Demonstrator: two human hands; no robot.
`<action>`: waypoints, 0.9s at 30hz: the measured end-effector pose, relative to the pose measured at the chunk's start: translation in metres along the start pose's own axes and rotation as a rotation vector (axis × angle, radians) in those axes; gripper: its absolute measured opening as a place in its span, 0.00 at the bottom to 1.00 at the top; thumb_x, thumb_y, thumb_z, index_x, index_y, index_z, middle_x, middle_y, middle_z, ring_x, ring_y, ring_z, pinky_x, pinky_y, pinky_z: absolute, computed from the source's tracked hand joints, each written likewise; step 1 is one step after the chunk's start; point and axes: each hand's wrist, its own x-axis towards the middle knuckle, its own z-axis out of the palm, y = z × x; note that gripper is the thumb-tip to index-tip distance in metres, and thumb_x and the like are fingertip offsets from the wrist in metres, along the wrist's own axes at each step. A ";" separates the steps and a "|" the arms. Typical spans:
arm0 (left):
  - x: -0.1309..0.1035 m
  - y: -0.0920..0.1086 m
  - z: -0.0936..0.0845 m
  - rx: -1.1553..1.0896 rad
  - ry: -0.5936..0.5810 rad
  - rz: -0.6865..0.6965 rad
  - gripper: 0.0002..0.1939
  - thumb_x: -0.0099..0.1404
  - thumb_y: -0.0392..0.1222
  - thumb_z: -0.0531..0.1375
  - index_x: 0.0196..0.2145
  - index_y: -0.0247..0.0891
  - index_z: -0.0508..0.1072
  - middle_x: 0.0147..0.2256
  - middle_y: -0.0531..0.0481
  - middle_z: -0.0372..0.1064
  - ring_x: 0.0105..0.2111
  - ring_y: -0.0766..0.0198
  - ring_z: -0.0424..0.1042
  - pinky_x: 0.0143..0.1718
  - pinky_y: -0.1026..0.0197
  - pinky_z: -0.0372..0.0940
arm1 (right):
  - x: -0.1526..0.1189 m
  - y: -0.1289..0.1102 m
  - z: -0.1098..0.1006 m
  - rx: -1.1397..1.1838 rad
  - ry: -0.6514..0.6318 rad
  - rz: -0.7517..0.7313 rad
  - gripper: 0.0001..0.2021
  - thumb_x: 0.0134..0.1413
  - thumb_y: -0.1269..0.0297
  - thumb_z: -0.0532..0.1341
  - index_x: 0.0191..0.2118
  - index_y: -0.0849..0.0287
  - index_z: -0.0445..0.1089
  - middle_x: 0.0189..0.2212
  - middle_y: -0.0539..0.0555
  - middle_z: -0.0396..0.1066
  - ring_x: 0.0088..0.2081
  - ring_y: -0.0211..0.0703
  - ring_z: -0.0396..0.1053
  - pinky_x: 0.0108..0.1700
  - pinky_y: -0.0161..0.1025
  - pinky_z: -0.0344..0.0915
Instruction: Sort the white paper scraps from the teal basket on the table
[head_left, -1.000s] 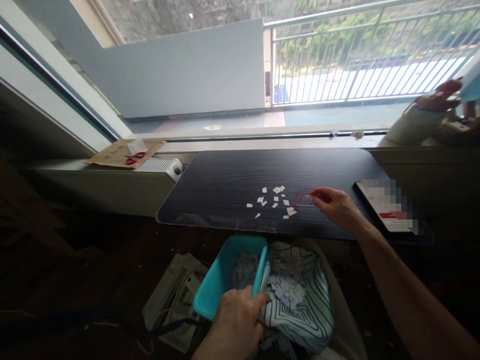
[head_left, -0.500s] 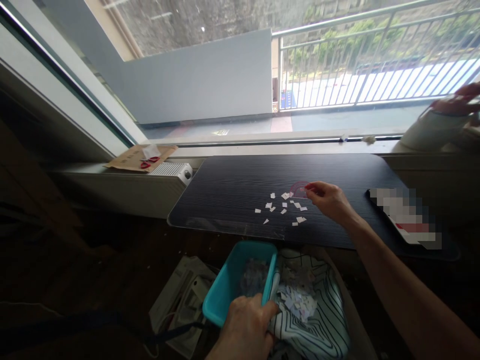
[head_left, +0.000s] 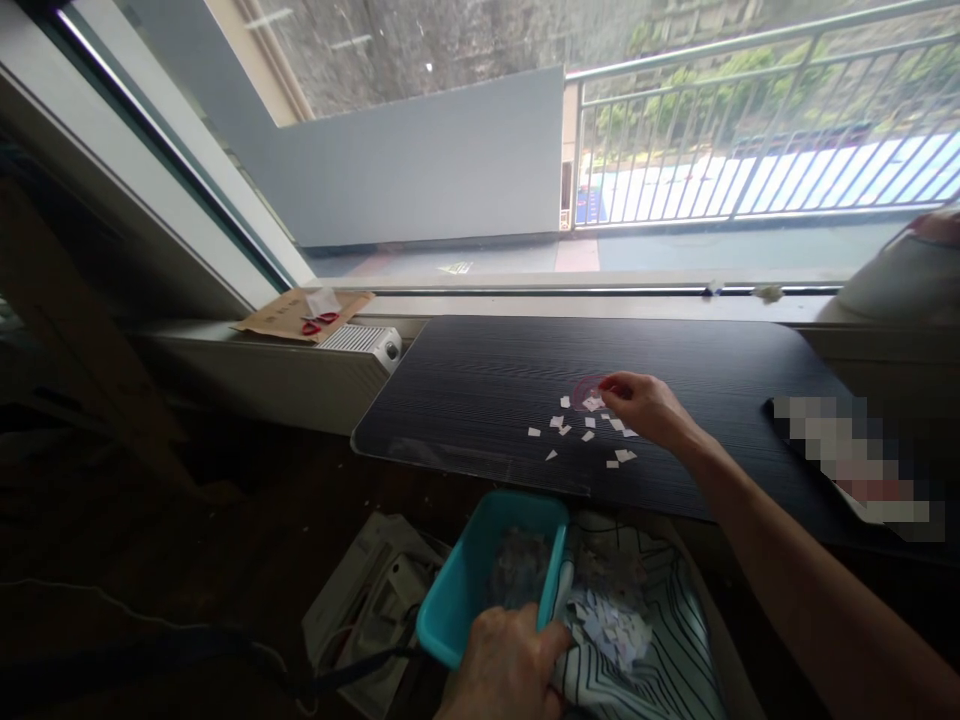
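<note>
My right hand [head_left: 649, 408] is over the dark table [head_left: 480, 360], its fingers pinched on a translucent pink protractor [head_left: 582, 390]. The protractor is at the back edge of a scatter of small white paper pieces [head_left: 589, 423] and overlaps some of them. Below the table's front edge, my left hand [head_left: 514, 655] is closed on the near rim of a turquoise bin [head_left: 444, 612]. Greyish scraps lie in the bin. Right beside it, touching that hand, is a striped cloth bag [head_left: 679, 640] that holds many paper scraps [head_left: 611, 625].
A blurred-out flat device [head_left: 847, 460] lies at the table's right. Red scissors [head_left: 319, 323] rest on a brown envelope [head_left: 281, 315] on the sill, by a white radiator [head_left: 360, 342]. A pale box [head_left: 360, 600] stands left of the bin. A window runs behind the table.
The view has shifted, so the scene sits further right and slightly lower. Against the table, my right hand and the protractor have moved a little left. My left hand keeps its grip.
</note>
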 end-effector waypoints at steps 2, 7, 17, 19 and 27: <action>0.001 0.002 -0.004 0.000 -0.018 0.001 0.14 0.52 0.38 0.57 0.39 0.41 0.71 0.36 0.48 0.69 0.34 0.55 0.70 0.34 0.58 0.62 | 0.001 0.000 -0.001 0.013 0.014 0.013 0.14 0.49 0.57 0.56 0.36 0.58 0.74 0.26 0.52 0.74 0.26 0.39 0.68 0.27 0.34 0.59; 0.003 0.007 -0.009 0.011 -0.047 0.004 0.14 0.52 0.38 0.58 0.39 0.41 0.71 0.36 0.47 0.70 0.35 0.54 0.70 0.36 0.57 0.63 | 0.004 -0.005 0.002 -0.020 0.014 -0.017 0.14 0.50 0.58 0.56 0.37 0.59 0.74 0.27 0.53 0.74 0.28 0.39 0.68 0.29 0.34 0.59; 0.002 0.008 -0.008 0.026 -0.016 0.035 0.13 0.53 0.39 0.57 0.39 0.41 0.71 0.36 0.48 0.70 0.34 0.55 0.70 0.35 0.57 0.63 | 0.008 -0.024 -0.002 -0.218 -0.039 -0.147 0.13 0.53 0.61 0.53 0.36 0.57 0.73 0.27 0.53 0.73 0.27 0.39 0.67 0.27 0.33 0.55; 0.002 0.008 -0.009 0.035 -0.032 0.029 0.14 0.53 0.39 0.58 0.39 0.41 0.71 0.36 0.48 0.70 0.35 0.55 0.70 0.35 0.58 0.63 | 0.011 -0.028 -0.002 -0.279 -0.068 -0.181 0.13 0.53 0.62 0.52 0.34 0.58 0.73 0.26 0.54 0.73 0.26 0.39 0.66 0.26 0.34 0.53; -0.002 0.011 -0.015 0.005 -0.031 0.015 0.13 0.53 0.41 0.59 0.39 0.41 0.72 0.36 0.48 0.70 0.35 0.54 0.70 0.36 0.57 0.63 | 0.014 -0.034 -0.005 -0.328 -0.108 -0.212 0.14 0.54 0.63 0.51 0.37 0.57 0.73 0.27 0.54 0.73 0.26 0.39 0.66 0.26 0.33 0.53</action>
